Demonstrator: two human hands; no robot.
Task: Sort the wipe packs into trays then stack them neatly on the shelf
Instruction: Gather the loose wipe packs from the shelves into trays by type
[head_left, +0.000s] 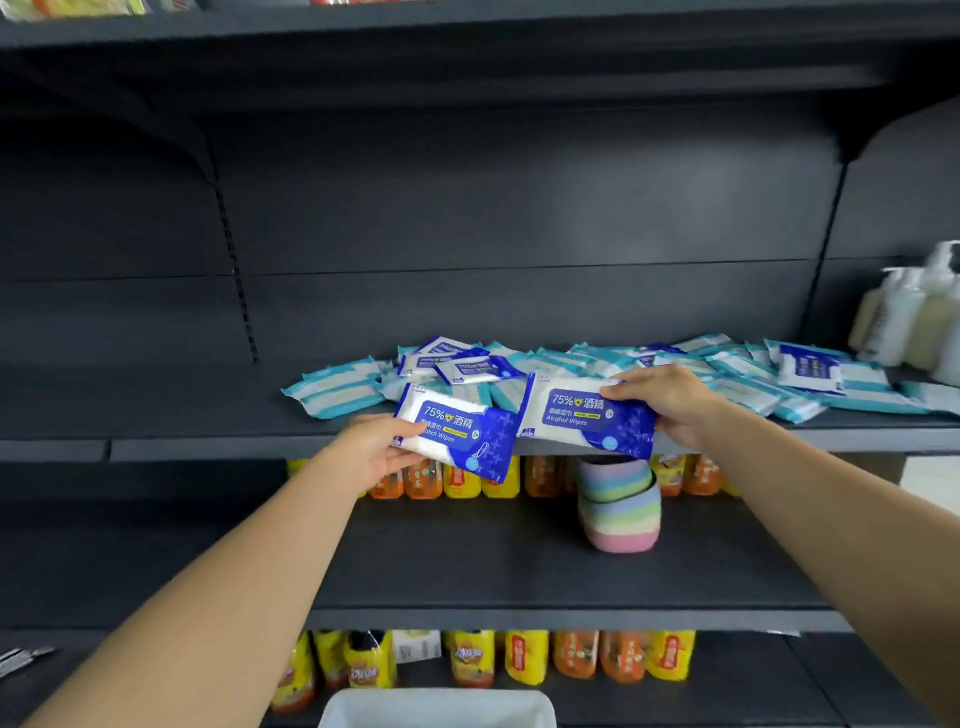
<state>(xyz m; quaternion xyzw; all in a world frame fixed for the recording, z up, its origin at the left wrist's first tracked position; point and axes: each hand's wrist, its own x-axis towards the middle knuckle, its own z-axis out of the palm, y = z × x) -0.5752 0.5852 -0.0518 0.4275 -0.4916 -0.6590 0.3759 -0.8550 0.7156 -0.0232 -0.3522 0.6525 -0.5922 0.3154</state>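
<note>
Both hands grip blue alcohol-wipe packs, left hand one pack, right hand another, lifted off the shelf pile, probably bound for the white tray below (barely visible).

A dark grey shelf unit carries everything. On its upper board lies a loose heap of wipe packs, teal-edged and blue-labelled ones overlapping, with pump bottles standing at the far right. The board below bears a pastel striped holder and, behind it, a row of yellow and orange pouches. More pouches stand on the lowest board.
</note>
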